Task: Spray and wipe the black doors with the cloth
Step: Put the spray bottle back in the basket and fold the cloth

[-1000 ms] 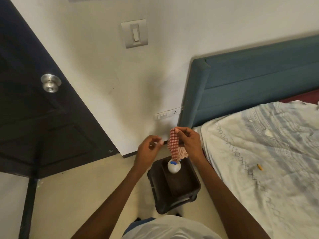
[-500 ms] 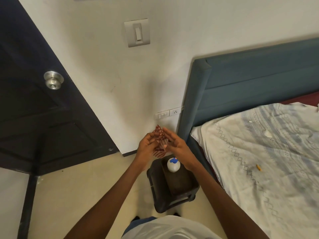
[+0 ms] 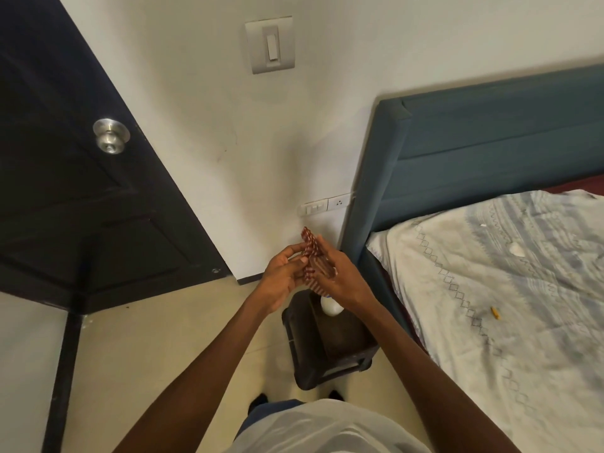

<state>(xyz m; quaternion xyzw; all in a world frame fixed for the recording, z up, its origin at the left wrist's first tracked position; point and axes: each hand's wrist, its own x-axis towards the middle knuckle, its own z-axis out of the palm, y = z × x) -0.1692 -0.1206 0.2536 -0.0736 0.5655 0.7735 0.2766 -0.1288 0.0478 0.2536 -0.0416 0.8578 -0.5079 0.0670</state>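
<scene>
Both hands press a red checked cloth [image 3: 312, 263] between them above a dark stool [image 3: 330, 348]; the left hand [image 3: 281, 276] and right hand [image 3: 340, 276] grasp it with loosely curled fingers. Far left stands the black door [image 3: 65, 191], well apart from the cloth.

The door [image 3: 75, 178] stands open at the left, its knob [image 3: 111, 136] near its edge. A wall switch [image 3: 270, 44] sits on the wall between the door and the bed [image 3: 490, 289] at the right. Both hands [image 3: 284, 276] [image 3: 343, 279] meet over a stool [image 3: 327, 348] beside the bed, the cloth [image 3: 312, 256] between them. A bottle [image 3: 330, 308] stands on the stool under the right hand.
</scene>
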